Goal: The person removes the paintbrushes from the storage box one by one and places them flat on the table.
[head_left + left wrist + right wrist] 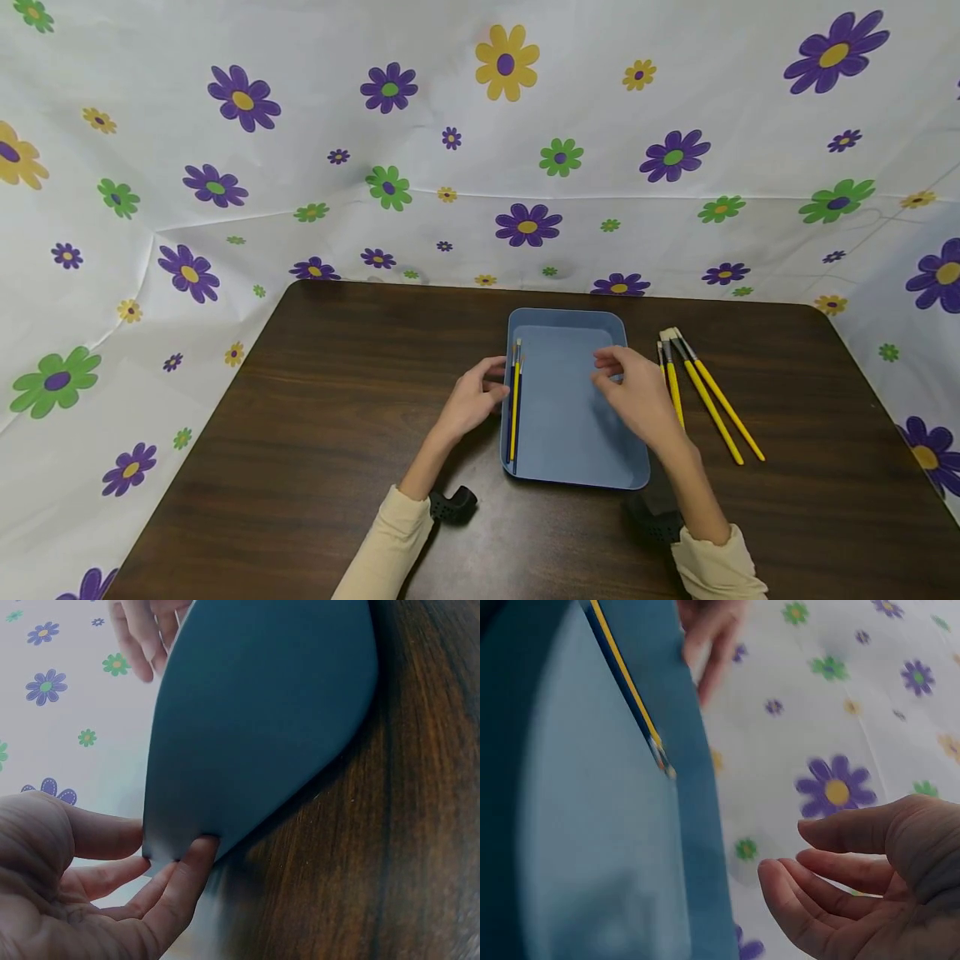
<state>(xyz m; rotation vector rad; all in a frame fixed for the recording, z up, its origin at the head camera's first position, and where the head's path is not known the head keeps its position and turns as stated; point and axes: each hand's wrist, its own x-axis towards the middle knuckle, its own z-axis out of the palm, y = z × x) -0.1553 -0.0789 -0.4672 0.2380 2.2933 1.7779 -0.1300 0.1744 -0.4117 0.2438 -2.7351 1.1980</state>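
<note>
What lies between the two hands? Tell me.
The head view shows the blue tray, with slim brushes lying along its left side.

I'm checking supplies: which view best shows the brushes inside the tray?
The head view: the brushes show end to end along the left wall of the tray. The right wrist view shows bristle ends, but the frame cuts their handles short. The left wrist view shows the tray's outside, no brushes.

The left edge and far-left corner of the tabletop (300, 433) leave wide passage. Near the far edge's middle stands the tray (566, 404), slim brushes (515, 408) along its left wall; broader brushes (708, 402) obstruct passage toward the right edge.
</note>
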